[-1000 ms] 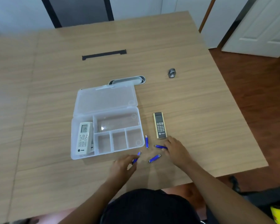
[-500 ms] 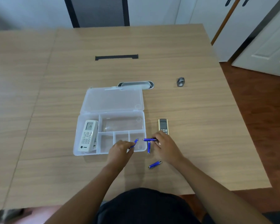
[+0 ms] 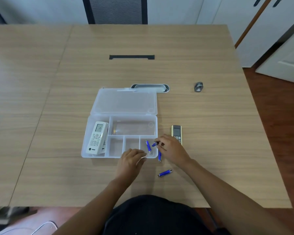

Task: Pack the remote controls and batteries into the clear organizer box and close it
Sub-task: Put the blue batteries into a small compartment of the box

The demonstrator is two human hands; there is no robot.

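Right hand (image 3: 172,150): hovering at the box's near right corner, fingertips pinching a blue battery (image 3: 154,144) and holding it just over the rim of the rightmost small compartment.
Left hand (image 3: 131,161): hanging at the box's near edge, fingers loosely curled with nothing in them, its fingertips sitting just beside the same compartment.
Battery in the box (image 3: 148,146): lying loose in that right small compartment, running roughly front to back, between the two hands.
Batteries outside: one (image 3: 159,156) is lying on the worktop (image 3: 210,133) touching or just beside the box's right wall, partly under the right hand; another (image 3: 165,173) is lying farther toward the person, apart from both hands.
Clear organizer box (image 3: 126,116): sitting open, lid folded flat away from the person.
Box contents: a white remote (image 3: 97,138) is filling the tall left compartment; the long far compartment and the other two small near ones are showing bare plastic.
Gold remote (image 3: 176,132): lying on the worktop right of the box, its near end hiding behind the right hand.
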